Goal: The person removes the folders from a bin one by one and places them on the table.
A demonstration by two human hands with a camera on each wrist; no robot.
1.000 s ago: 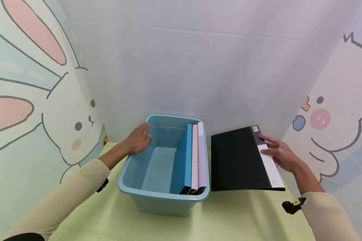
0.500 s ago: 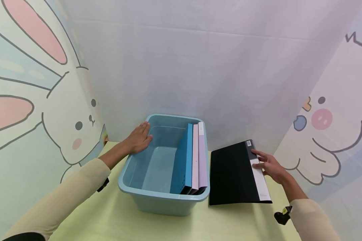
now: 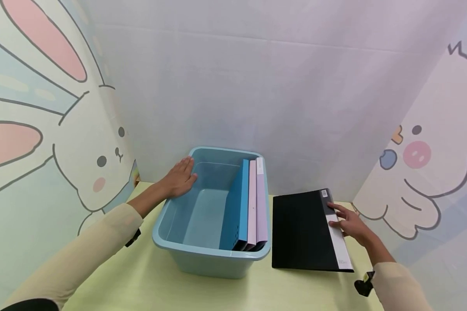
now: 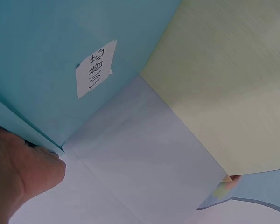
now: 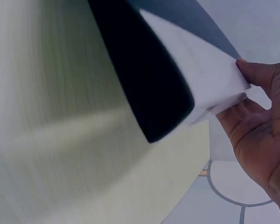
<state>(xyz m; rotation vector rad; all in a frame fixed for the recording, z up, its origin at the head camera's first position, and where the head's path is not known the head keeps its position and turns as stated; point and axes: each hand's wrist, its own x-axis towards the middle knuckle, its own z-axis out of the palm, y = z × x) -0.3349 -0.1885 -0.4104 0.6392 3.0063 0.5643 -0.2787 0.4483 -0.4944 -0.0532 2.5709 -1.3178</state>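
Note:
My left hand (image 3: 179, 178) rests on the left rim of a light blue plastic tub (image 3: 208, 209), its fingers extended. Inside the tub, a blue binder (image 3: 233, 205), a pink one (image 3: 251, 203) and a lilac one (image 3: 261, 203) stand side by side against the right wall. To the tub's right, my right hand (image 3: 349, 222) pinches a black file folder (image 3: 301, 231) by its spine, which carries a white label strip. The right wrist view has the black folder (image 5: 140, 70) held between thumb and fingers, its spine edge raised off the table.
The tub stands on a pale yellow-green table (image 3: 292, 293) against a plain light curtain (image 3: 257, 86). Cartoon-printed panels (image 3: 89, 151) border both sides. In the left wrist view, a white paper label (image 4: 96, 70) with handwriting sticks to the tub's outer side.
My right hand has brought the black folder down toward the table and nearer to me, and it now lies flatter beside the tub. The left hand has stayed on the rim.

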